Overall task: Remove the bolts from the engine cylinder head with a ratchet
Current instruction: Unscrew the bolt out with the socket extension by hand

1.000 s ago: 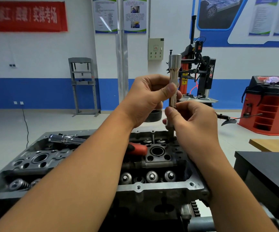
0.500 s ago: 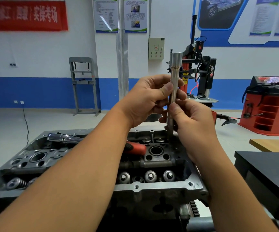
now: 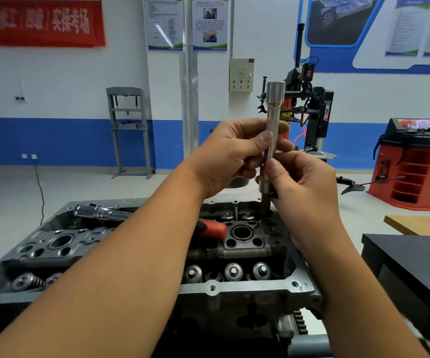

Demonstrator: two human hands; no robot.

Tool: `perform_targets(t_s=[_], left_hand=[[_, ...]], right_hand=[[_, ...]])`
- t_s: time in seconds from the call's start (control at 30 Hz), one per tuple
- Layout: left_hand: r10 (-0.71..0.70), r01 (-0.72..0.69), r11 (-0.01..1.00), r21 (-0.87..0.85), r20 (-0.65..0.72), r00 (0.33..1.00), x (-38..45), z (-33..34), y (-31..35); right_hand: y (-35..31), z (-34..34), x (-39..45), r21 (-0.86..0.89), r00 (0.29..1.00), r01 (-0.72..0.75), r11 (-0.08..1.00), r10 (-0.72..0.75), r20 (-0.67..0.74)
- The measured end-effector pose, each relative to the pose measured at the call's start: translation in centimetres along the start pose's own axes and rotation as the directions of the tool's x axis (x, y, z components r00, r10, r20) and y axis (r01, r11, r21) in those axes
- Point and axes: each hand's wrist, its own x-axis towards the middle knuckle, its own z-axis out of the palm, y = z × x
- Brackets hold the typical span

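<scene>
Two hands (image 3: 230, 153) (image 3: 303, 184) — one socket extension (image 3: 272, 125).

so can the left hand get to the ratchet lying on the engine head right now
Probably not straight away. The left hand is gripping the long socket together with the right hand. The ratchet lies uncovered on the cylinder head, just beyond the left forearm, so letting go should free it.

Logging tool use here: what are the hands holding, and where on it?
Both pinch the upright socket extension: left hand mid-shaft, right hand near its lower end.
</scene>
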Motion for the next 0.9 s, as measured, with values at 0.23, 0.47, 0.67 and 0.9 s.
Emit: perform_targets(t_s=[0.23, 0.47, 0.67, 0.9], left_hand=[[0.088, -0.086, 0.995, 0.048, -0.045, 0.995, -0.12, 0.18, 0.04], [0.146, -0.135, 0.984, 0.114, -0.097, 0.985, -0.45, 0.31, 0.18], [0.152, -0.146, 0.987, 0.07, -0.092, 0.984, -0.46, 0.43, 0.23], [0.089, -0.09, 0.995, 0.034, 0.028, 0.996, -0.08, 0.15, 0.03]], right_hand=[[-0.19, -0.03, -0.28, -0.033, 0.999, -0.041, 0.999, 0.042, 0.013], [0.34, -0.12, -0.21, -0.051, 0.998, 0.008, 0.999, -0.005, 0.057], [0.17, -0.63, -0.01, 0.032, 0.98, -0.045, 0.998, 0.038, 0.197], [-0.05, -0.42, -0.07, 0.141, 0.976, -0.135, 0.981, 0.107, 0.188]])
